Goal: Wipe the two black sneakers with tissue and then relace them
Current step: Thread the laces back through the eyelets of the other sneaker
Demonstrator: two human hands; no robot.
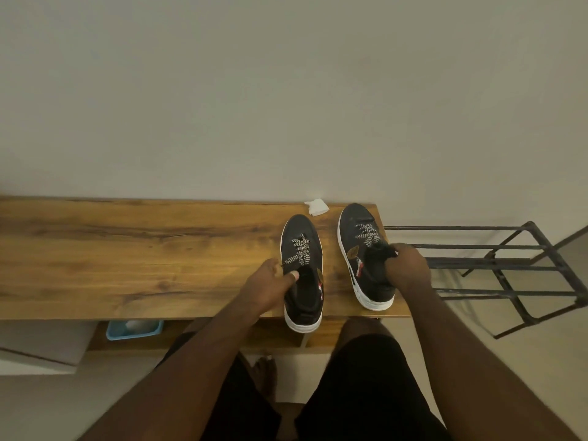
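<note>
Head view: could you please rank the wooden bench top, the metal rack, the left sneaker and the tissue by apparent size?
1. wooden bench top
2. metal rack
3. left sneaker
4. tissue

Both hands grip laced sneakers — left hand [270,281], right hand [405,268] — on the bench [127,249].

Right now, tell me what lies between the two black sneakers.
Head view: only bare wooden tabletop separates left sneaker from right sneaker; white tissue sits beyond the gap.

arms: bare, no sleeves | shorts [366,393]: black | feet: bare, no shoes
</note>
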